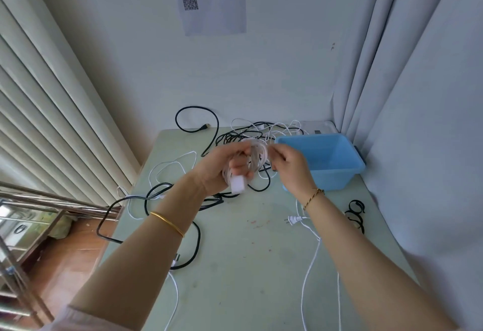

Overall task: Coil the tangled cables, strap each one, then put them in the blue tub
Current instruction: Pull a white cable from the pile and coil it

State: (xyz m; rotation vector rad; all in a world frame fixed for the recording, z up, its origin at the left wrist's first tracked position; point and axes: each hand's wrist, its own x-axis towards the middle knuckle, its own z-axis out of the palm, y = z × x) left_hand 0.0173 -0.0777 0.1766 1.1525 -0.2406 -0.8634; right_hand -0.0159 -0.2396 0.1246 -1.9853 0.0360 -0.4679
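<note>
My left hand is raised over the table and grips a bundle of white cable loops with a white block-shaped adapter at its lower end. Close beside it, my right hand pinches a strand of the same white cable at the coil's right side. The blue tub stands at the table's back right and holds nothing visible. A tangle of black and white cables lies behind my hands. Black straps lie at the right edge. A white two-pin plug rests under my right wrist.
The pale green table carries a long black cable looping over its left edge and white cable running off the front. Curtains hang left and right. A metal rack stands low on the left, over a wooden floor.
</note>
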